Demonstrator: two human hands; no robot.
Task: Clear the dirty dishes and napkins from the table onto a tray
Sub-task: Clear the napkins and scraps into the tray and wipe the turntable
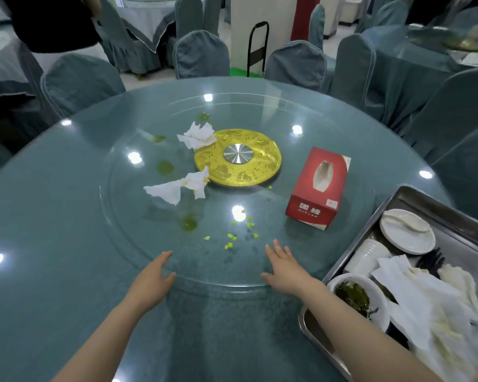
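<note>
Both hands lie flat on the near rim of the clear round glass turntable [127, 216], fingers straight and slightly spread, holding nothing — the left hand [152, 279] to the left, the right hand [286, 268] to the right, well apart.

Two used napkins are on the turntable: one crumpled white paper napkin [198, 136] at the far left edge of the gold embossed centre disc [238, 158], overlapping it, and a second torn white napkin [181, 186] at the disc's near left edge. Green smears and small green food bits [232, 238] are scattered on the glass (mostly just beyond the hands).

A red cardboard tissue box [319, 188] stands right of the disc.

The rectangular stainless-steel tray [353, 244] sits at the near right on the round grey-blue table [39, 216]. It holds a white round plate [407, 231], stacked white plastic cups [366, 257], a white bowl with green leftovers [359, 299] and a heap of soiled white napkins [436, 312].
</note>
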